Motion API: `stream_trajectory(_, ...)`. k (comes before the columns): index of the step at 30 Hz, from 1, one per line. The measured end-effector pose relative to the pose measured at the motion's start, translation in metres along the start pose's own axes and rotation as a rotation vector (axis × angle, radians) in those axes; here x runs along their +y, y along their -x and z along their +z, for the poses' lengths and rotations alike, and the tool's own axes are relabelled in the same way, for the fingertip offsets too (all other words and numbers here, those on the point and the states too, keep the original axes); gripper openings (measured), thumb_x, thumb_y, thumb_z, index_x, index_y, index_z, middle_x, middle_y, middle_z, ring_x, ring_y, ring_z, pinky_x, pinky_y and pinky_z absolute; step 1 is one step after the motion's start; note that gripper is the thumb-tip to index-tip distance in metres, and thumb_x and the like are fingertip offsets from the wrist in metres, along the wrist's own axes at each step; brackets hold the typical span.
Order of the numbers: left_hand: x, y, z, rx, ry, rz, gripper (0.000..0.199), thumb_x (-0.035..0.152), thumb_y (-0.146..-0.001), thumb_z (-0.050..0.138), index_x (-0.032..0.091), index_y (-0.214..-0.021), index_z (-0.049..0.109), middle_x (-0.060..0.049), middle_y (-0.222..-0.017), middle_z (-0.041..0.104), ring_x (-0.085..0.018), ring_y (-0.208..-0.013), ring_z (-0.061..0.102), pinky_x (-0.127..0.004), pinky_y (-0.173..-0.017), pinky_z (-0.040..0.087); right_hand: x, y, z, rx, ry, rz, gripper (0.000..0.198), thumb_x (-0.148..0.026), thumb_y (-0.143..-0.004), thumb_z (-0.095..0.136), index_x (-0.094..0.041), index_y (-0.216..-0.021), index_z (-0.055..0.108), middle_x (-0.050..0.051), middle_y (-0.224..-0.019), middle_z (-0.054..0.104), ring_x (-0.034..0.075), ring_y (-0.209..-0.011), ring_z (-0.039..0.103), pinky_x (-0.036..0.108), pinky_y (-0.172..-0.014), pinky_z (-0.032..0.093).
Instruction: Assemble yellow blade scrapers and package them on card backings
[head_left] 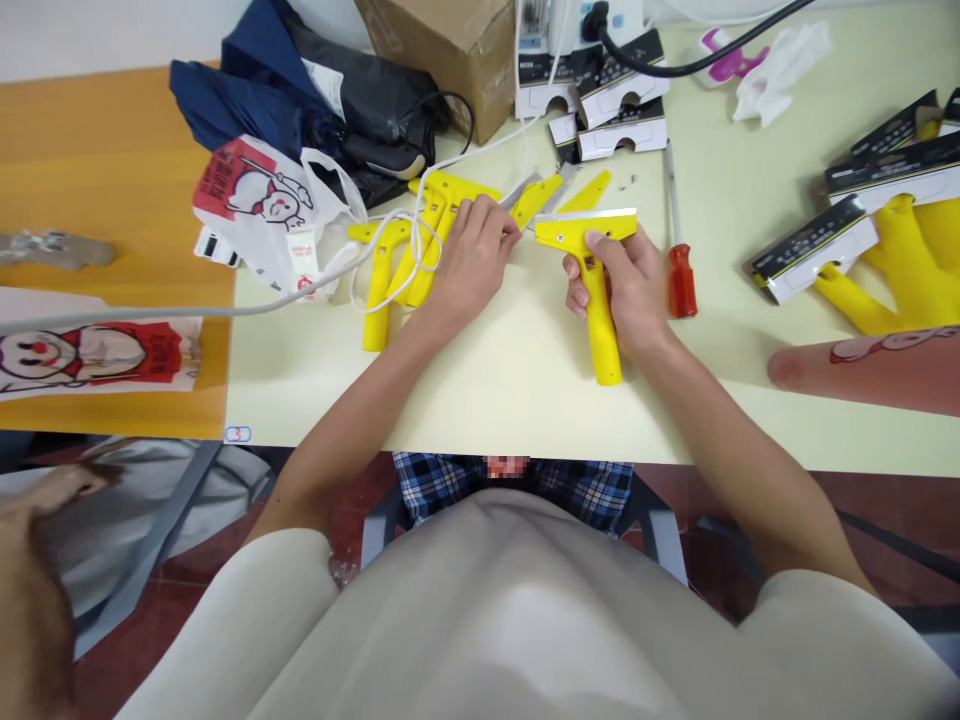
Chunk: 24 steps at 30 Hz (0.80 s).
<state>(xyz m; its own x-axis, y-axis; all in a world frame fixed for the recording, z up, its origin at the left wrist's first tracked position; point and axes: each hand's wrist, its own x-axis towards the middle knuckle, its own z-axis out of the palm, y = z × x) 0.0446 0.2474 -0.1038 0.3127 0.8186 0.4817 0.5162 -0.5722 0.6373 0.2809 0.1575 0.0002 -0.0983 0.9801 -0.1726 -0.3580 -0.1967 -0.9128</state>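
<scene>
My right hand (636, 290) is wrapped round a yellow scraper (602, 320), its metal blade edge facing away from me and its handle toward me. A visible screw sits in the scraper's head. My left hand (476, 250) is closed, fingertips together beside a loose yellow scraper part (535, 200); what they pinch, if anything, is hidden. Several yellow scrapers (381, 290) lie beside and partly behind my left hand, crossed by a white cable. Another flat yellow part (589, 192) lies beyond the held scraper. Small screws (633, 179) are scattered nearby.
A red-handled screwdriver (682, 280) lies right of my right hand. Black-and-white boxes (622, 130) are at the back; more boxes (814, 250) with yellow scrapers are at right, near a pink cup (870, 370). A white bag (262, 200) stands left. Another person's hand (71, 488) shows lower left.
</scene>
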Motion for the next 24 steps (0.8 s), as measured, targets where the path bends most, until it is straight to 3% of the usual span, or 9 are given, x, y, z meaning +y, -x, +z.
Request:
stream_trajectory(5,0.006,0.001,-0.001,0.048,0.027,0.003,0.049,0.074,-0.119,0.045,0.030,-0.110,0.066,-0.012,-0.118,0.068,-0.033,-0.117,0.067,-0.056,-0.110,0.052,0.005,0.002,0.002,-0.021,0.020,0.037,0.059,-0.062,-0.093,0.092,-0.026,-0.115,0.050,-0.002,-0.085,0.061,0.008,-0.057,0.047,0.027,-0.049,0.040)
stream_trajectory(9,0.019,0.002,-0.006,-0.017,0.003,0.085,0.050,0.072,-0.121,0.041,0.029,-0.111,0.066,-0.014,-0.116,0.071,-0.034,-0.114,0.068,-0.057,-0.103,0.056,0.009,0.001,0.001,-0.019,0.045,0.049,0.064,-0.067,-0.093,0.092,-0.026,-0.117,0.049,-0.002,-0.088,0.058,0.007,-0.058,0.048,0.027,-0.052,0.039)
stream_trajectory(12,0.026,0.003,-0.008,-0.074,0.003,0.132,0.051,0.073,-0.120,0.044,0.028,-0.115,0.069,-0.015,-0.120,0.072,-0.034,-0.116,0.070,-0.056,-0.104,0.059,0.010,-0.002,-0.001,-0.004,0.064,0.048,0.067,-0.071,-0.092,0.091,-0.026,-0.116,0.047,-0.002,-0.087,0.056,0.007,-0.058,0.049,0.027,-0.053,0.038)
stream_trajectory(16,0.038,0.004,-0.013,-0.093,0.059,0.092,0.053,0.075,-0.118,0.048,0.029,-0.112,0.073,-0.012,-0.116,0.072,-0.033,-0.118,0.073,-0.054,-0.108,0.059,0.010,-0.006,-0.004,0.012,0.035,0.037,0.066,-0.069,-0.092,0.091,-0.026,-0.114,0.046,-0.002,-0.085,0.058,0.007,-0.058,0.047,0.026,-0.053,0.039)
stream_trajectory(21,0.066,0.012,-0.018,-0.283,0.157,0.209,0.042,0.068,-0.113,0.068,0.027,-0.109,0.073,-0.008,-0.101,0.076,-0.027,-0.090,0.074,-0.045,-0.089,0.059,0.008,-0.007,-0.005,0.039,-0.051,0.004,0.055,-0.058,-0.093,0.090,-0.025,-0.111,0.050,-0.003,-0.084,0.059,0.007,-0.056,0.045,0.026,-0.053,0.041)
stream_trajectory(24,0.083,0.021,-0.014,-0.384,0.144,0.293,0.044,0.068,-0.106,0.080,0.025,-0.109,0.072,-0.007,-0.098,0.078,-0.028,-0.091,0.075,-0.046,-0.091,0.055,0.007,-0.008,-0.006,0.070,-0.059,0.006,0.060,-0.065,-0.091,0.091,-0.024,-0.107,0.050,-0.002,-0.084,0.058,0.007,-0.058,0.043,0.026,-0.053,0.041)
